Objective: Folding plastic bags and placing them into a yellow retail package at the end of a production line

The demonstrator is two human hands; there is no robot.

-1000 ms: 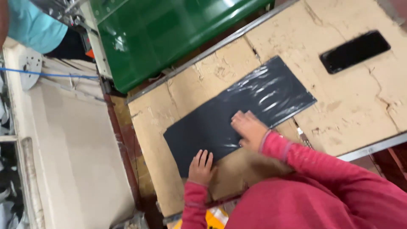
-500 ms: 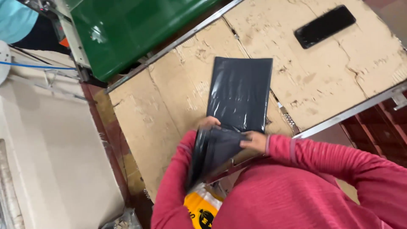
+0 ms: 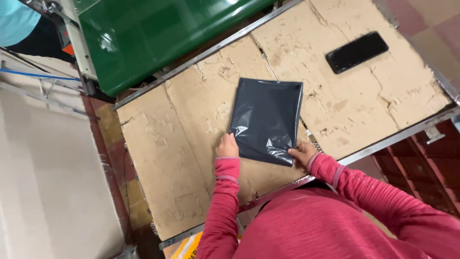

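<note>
Folded glossy black plastic bag (image 3: 266, 120) lay flat on cardboard-covered table (image 3: 182, 144), long axis running away from the person. Left hand (image 3: 227, 146) and right hand (image 3: 303, 153) pressed its 2 near corners, fingers flat, equally close.

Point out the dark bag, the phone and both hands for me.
Bag (image 3: 266, 120), head view, its middle.
Phone (image 3: 357, 52), head view, screen centre.
Left hand (image 3: 227, 146), head view, its back.
Right hand (image 3: 303, 153), head view, its back.

What I can't make out from my feed

The green machine (image 3: 158, 33) and a co-worker's blue sleeve (image 3: 17, 19) run off the top edge; my own torso hides the counter (image 3: 191, 144) front rail, and I can't tell what the folded dark plastic bag (image 3: 266, 120) holds.
</note>
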